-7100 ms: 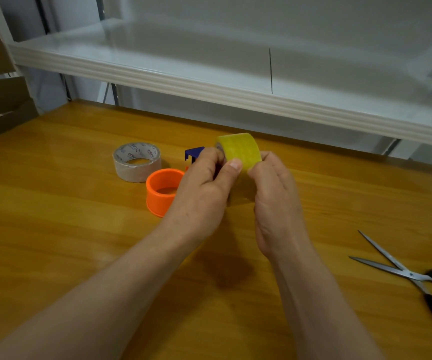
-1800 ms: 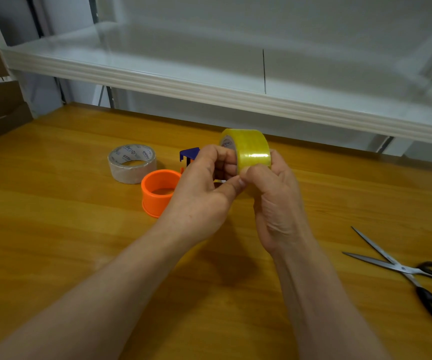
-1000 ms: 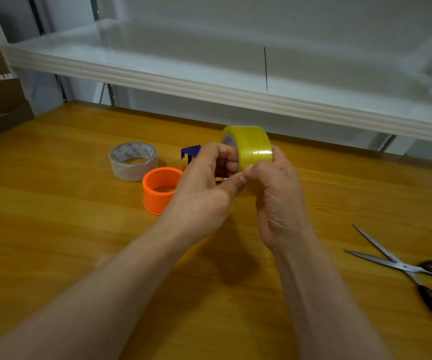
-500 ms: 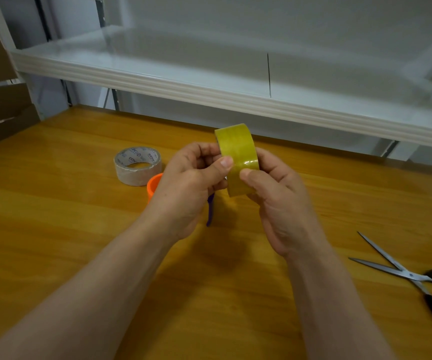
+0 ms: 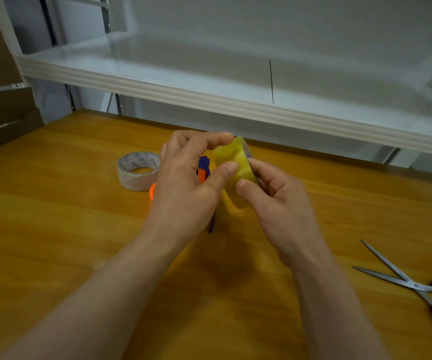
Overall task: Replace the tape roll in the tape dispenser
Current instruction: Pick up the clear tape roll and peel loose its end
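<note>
Shelf [image 5: 209, 97]: white, it runs across the whole back, above the far edge of the table.
Table [image 5: 54, 229]: wooden, yellow-brown; the things below lie on it or are held over it.
Left hand [image 5: 183, 193]: raised over the middle of the table, fingers curled. My thumb presses on the outer band of the yellow tape roll [image 5: 238, 162] and my forefinger lies on its top edge, so I pinch it from the left.
Right hand [image 5: 285, 211]: just right of the roll, fingers curled too. The thumb tip touches the outer band low down and the other fingers go behind the roll, so this hand grips it as well.
Scissors [image 5: 415, 287]: near the right edge, well apart from my hands, blades open, black handles.
Grey tape roll [image 5: 137, 175]: flat on the table, left of my left hand, hole upward.
Yellow tape roll: in the air between my two hands, on edge and tilted, its band turned to me.
Tape dispenser [image 5: 204, 165]: blue with some orange, mostly hidden behind my left palm, just beside the yellow roll. It seems to be held in that hand, but I cannot tell.
Orange ring [image 5: 152, 192]: only a sliver shows at the left side of my left hand, near the grey roll.
</note>
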Demonstrator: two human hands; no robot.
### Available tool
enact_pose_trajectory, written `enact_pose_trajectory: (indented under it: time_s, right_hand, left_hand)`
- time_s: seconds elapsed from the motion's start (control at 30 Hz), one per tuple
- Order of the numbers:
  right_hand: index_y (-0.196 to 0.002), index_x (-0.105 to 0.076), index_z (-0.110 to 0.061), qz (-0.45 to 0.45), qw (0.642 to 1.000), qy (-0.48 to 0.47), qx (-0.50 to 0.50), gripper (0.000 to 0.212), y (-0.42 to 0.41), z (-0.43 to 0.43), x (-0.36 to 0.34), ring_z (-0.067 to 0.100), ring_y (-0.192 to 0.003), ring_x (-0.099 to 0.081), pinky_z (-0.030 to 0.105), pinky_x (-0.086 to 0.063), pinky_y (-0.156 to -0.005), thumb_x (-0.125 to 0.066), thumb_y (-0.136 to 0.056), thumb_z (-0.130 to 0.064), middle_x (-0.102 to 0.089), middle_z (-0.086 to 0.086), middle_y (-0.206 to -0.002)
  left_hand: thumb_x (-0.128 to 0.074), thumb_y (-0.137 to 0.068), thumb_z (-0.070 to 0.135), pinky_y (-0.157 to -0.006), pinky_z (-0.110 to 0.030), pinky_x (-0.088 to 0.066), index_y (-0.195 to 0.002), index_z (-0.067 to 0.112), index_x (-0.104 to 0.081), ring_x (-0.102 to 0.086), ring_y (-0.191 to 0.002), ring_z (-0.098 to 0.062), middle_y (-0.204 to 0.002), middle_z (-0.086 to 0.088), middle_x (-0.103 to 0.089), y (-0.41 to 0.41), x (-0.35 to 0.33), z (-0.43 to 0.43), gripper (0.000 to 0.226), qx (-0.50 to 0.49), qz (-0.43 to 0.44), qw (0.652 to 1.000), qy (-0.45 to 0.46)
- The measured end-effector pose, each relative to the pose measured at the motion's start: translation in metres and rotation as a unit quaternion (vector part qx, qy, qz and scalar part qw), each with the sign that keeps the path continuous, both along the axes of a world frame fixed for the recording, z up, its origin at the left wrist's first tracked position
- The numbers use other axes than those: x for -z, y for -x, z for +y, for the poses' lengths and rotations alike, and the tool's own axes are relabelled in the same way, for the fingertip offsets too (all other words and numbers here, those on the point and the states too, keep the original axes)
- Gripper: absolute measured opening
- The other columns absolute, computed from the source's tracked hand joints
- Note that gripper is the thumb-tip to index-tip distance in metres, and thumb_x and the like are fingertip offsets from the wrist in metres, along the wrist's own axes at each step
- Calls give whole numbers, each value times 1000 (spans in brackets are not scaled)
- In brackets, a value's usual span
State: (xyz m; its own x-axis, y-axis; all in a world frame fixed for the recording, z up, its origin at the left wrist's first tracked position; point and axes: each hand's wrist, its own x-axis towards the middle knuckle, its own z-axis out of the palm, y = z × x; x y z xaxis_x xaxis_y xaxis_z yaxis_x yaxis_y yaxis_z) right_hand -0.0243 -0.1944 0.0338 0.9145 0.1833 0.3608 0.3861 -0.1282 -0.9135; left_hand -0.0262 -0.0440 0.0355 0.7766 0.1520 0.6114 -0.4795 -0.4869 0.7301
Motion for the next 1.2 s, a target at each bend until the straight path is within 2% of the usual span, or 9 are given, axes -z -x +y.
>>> enact_pose_trajectory:
  time_s: [0.17,0.37,0.47,0.67,0.77,0.83,0.87,1.0,1.2]
  right_hand:
    - [-116,-73,-34,-6,999,33,2,31,-1,0,2,23,-96,-72,48,-62,-84,-65,-98,-11,-78,0,-104]
    - [-128,-71,-29,-11,999,45,5,38,-2,-2,3,13,-101,-73,35,-61,-85,-65,-97,-8,-78,-6,-110]
    - [-125,-70,-36,-20,999,49,7,41,-2,-1,3,11,-104,-72,37,-62,-89,-65,-97,-6,-77,-10,-113]
    - [-121,-73,-32,-9,999,47,18,34,0,-2,1,21,-96,-72,46,-63,-82,-65,-97,-9,-77,-3,-106]
    - [-111,-77,-25,6,1000,13,17,24,1,-2,-1,44,-93,-65,57,-57,-75,-64,-92,-18,-75,14,-99]
    - [-100,-78,-19,19,1000,-17,11,22,0,-3,-2,52,-89,-60,61,-51,-71,-59,-89,-23,-70,26,-97]
    - [-96,-77,-15,24,999,-23,9,23,-1,-4,-2,52,-88,-58,62,-50,-71,-57,-90,-26,-67,29,-95]
    - [-91,-60,9,30,997,-55,43,47,-2,1,2,47,-79,-52,50,-41,-70,-57,-91,-39,-53,37,-92]
    - [-70,-46,3,59,991,-69,98,34,-1,9,2,25,-71,-41,44,-35,-64,-50,-81,-30,-44,12,-74]
  left_hand:
    - [-71,-88,33,-90,-7,-31,-116,34,-70,-48,-105,-15,-99,12,-50,-2,2,1,28,-27,-44,997,-51]
    - [-74,-85,29,-86,-44,-45,-104,26,-77,-51,-95,-17,-95,12,-56,-2,3,0,20,-32,-108,992,-59]
    - [-75,-84,28,-82,-53,-44,-99,24,-78,-53,-93,-19,-93,8,-58,-2,4,1,16,-43,-120,989,-72]
    - [-75,-82,34,-93,-35,-47,-103,32,-69,-55,-106,-16,-103,11,-56,-2,2,0,22,-20,-56,998,-34]
    - [-74,-80,40,-105,-36,-46,-124,39,-58,-50,-126,-11,-128,16,-52,-7,3,8,46,67,43,997,-15]
    - [-75,-79,37,-101,-31,-50,-131,40,-54,-53,-127,-8,-137,14,-52,-9,3,13,56,157,100,982,27]
    - [-76,-79,34,-96,-27,-52,-132,38,-53,-56,-124,-7,-137,13,-53,-10,3,14,58,190,114,974,48]
    - [-80,-75,25,-93,-42,-58,-129,34,-56,-59,-120,-15,-133,6,-55,-6,6,4,61,204,104,972,56]
    - [-88,-69,26,-99,-37,-55,-124,37,-59,-57,-124,-7,-134,12,-55,-1,8,-7,63,148,70,986,31]
